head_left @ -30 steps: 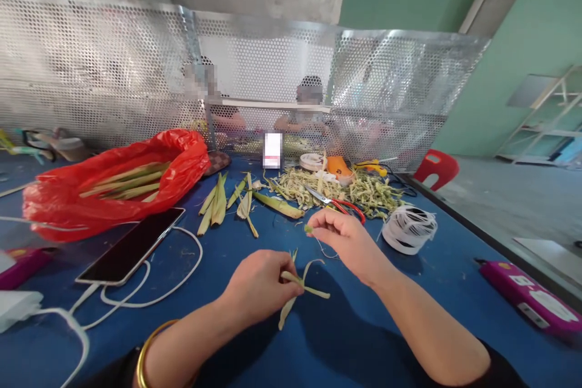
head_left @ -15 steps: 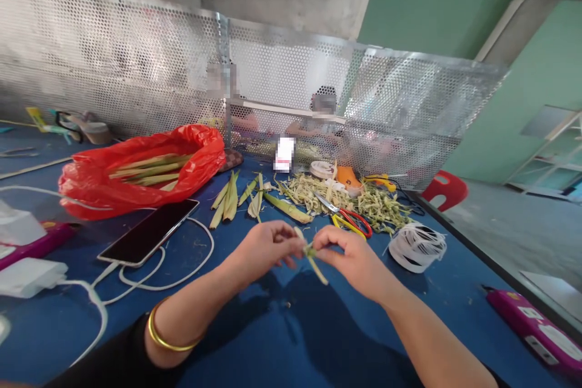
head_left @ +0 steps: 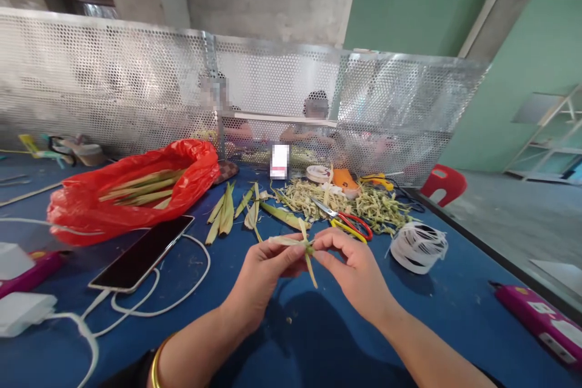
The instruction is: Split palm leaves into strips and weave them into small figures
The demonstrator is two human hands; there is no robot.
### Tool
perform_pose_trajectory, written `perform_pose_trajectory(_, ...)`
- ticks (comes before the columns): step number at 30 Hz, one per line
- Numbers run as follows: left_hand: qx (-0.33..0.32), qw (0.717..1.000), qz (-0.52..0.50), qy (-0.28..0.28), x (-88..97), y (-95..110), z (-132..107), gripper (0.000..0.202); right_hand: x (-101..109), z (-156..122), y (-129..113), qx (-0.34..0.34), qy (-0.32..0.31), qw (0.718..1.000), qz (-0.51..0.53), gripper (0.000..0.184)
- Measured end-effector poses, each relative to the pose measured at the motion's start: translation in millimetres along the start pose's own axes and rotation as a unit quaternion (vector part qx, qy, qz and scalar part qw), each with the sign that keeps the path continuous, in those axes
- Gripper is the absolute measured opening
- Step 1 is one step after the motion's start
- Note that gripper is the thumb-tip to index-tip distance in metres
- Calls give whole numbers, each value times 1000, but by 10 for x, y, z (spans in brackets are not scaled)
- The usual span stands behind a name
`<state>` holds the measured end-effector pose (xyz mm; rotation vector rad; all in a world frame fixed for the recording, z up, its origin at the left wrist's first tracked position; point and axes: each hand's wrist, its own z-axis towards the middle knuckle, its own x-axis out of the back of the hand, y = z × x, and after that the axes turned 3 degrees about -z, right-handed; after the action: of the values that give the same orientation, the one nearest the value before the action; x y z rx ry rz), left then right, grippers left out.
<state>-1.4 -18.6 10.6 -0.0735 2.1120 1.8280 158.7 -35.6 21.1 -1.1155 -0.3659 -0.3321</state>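
Note:
My left hand (head_left: 264,273) and my right hand (head_left: 352,267) meet above the blue table (head_left: 318,339), both pinched on a small bundle of pale green leaf strips (head_left: 301,247). The strips fan out from the pinch, one to the left and one hanging down. A gold bangle sits on my left wrist. Behind my hands lie loose leaf pieces (head_left: 227,212) and red and yellow handled scissors (head_left: 348,221) beside a heap of leaf trimmings (head_left: 368,203).
A red plastic bag (head_left: 131,191) with long leaves lies at left, a phone (head_left: 143,245) on a white cable beside it. A white spool of thread (head_left: 418,245) sits at right, a magenta case (head_left: 539,321) further right. Two people sit behind a perforated metal screen (head_left: 273,97).
My left hand rose from the table with the strips and joined my right hand. Both hands now pinch the strips together and have turned them so they fan out.

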Motion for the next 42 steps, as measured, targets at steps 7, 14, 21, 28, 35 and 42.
perform_pose_trajectory(7, 62, 993, -92, -32, 41, 0, -7, 33, -15, -10, 20, -6, -12, 1000, 21, 6)
perform_pose_trajectory(14, 91, 991, -101, 8, 53, 14, 18, 31, 22, -14, 42, 10, 29, 999, 30, 5)
perform_pose_trajectory(21, 77, 994, -71, -19, 2, 19, -28, 41, 14, -73, 47, 170, 113, 972, -117, 10)
perform_pose_trajectory(28, 47, 997, -60, -29, -39, 24, -42, 40, -8, -21, 101, 161, 91, 971, -152, 9)
perform_pose_trajectory(35, 50, 995, -58, -61, -37, 0, -36, 36, 10, -30, 90, 123, 107, 974, -158, 9)
perform_pose_trajectory(42, 55, 996, -51, -47, -40, -2, -33, 35, 21, -26, 63, 97, 70, 982, -146, 12)
